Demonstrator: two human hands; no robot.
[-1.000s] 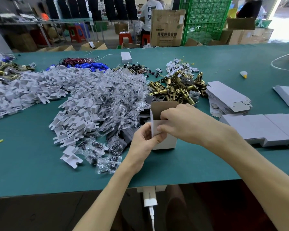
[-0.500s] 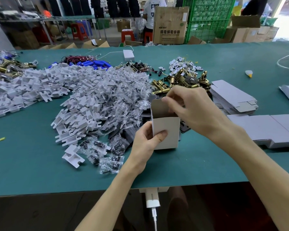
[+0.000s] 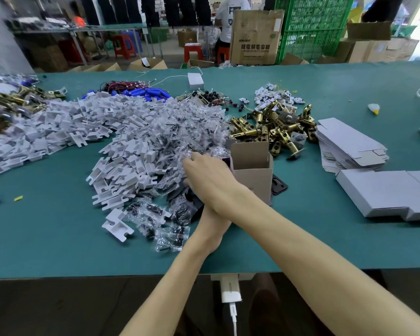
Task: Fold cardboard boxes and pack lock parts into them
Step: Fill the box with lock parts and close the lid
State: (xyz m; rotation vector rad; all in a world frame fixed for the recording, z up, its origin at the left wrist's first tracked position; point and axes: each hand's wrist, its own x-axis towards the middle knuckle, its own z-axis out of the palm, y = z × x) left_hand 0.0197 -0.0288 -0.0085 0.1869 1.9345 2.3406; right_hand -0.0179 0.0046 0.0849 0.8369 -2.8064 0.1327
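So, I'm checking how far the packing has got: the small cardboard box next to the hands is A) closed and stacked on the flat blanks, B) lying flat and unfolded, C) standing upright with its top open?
C: the cardboard box stands upright on the table, top flap raised, inside showing.

The two forearms cross just left of the box (image 3: pixel 252 180). The right forearm comes in from the lower right and lies over the left wrist. The right hand (image 3: pixel 210 177) is palm down beside the box's left wall, its back to the camera, its fingers (image 3: pixel 189 160) loose, only slightly bent, and pointing away from the box. The left forearm rises from the bottom edge towards the box's near left corner. Of the left hand (image 3: pixel 212 227) only the wrist and heel show, below the right forearm; its fingers are hidden, so their grip cannot be told.
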